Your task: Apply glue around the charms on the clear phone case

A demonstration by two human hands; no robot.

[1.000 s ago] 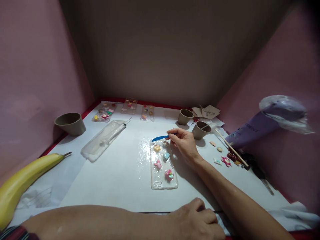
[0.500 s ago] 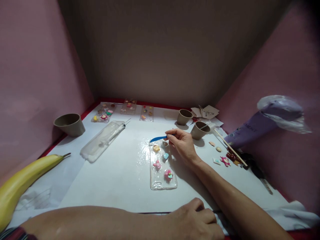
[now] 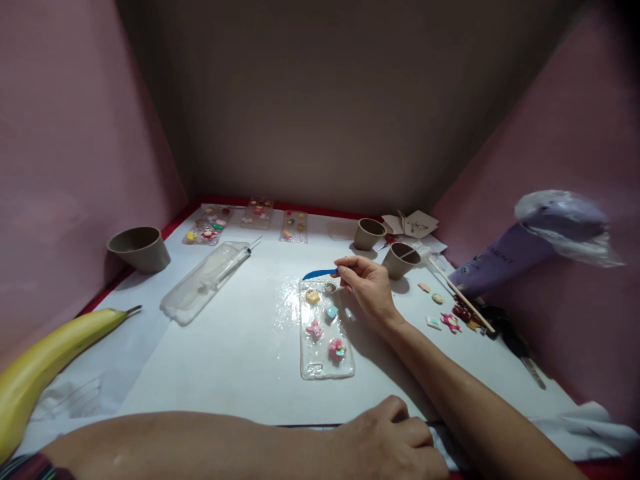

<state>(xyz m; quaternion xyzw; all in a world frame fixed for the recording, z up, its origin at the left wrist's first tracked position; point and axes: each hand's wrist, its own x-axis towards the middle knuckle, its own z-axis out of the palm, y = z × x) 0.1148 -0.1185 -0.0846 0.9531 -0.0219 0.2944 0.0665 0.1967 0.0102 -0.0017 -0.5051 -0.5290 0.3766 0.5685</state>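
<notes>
My right hand (image 3: pixel 367 283) pinches a blue plastic knife (image 3: pixel 320 273) by its handle. Its blade lies at the far edge of a clear phone case (image 3: pixel 327 337), whose surface is wet and shiny. Small charms sit on the case: a pink rabbit (image 3: pixel 315 329), a pink flower-like piece (image 3: pixel 337 350), a yellow one (image 3: pixel 313 296), and a blue one (image 3: pixel 331 312). My left hand (image 3: pixel 395 440) rests at the near table edge with its fingers curled; its fingertips are hidden, beside a white cloth (image 3: pixel 445 450).
Brown cups (image 3: pixel 140 250) stand at left and back right. A clear tray with a syringe (image 3: pixel 207 283) lies left of the case, and a banana (image 3: pixel 55 360) at far left. Decorated cases (image 3: pixel 294 227) line the back. Loose charms (image 3: pixel 451 323), a wooden stick (image 3: pixel 463 297) and a purple bag (image 3: pixel 505 253) are right.
My right hand has shifted slightly right and away from me with the blue knife. My left hand and the phone case have not moved.
</notes>
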